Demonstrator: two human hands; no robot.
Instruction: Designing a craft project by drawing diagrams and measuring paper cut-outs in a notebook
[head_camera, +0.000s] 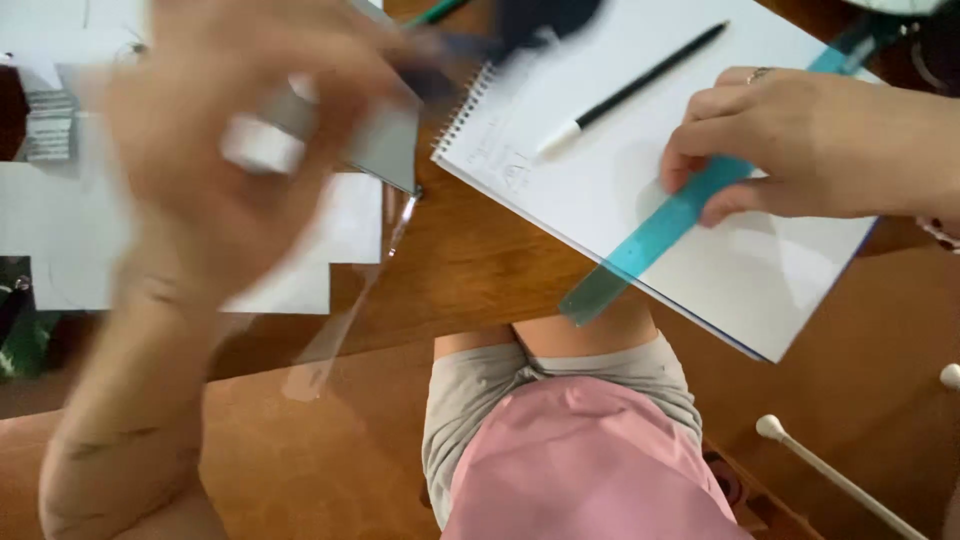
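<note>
A: So, progress?
B: I see my right hand (790, 145) pressing the ruler (660, 230) flat across the pad (640, 170); pen (630, 90) lies unused there. Barely anything drawn. Left hand (220, 150) blurred, grip unclear.

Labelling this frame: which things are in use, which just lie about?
In use: teal ruler under right hand; spiral notepad; blurred grey object by left hand.
Lying about: black pen; loose white sheets; white sticks.
</note>
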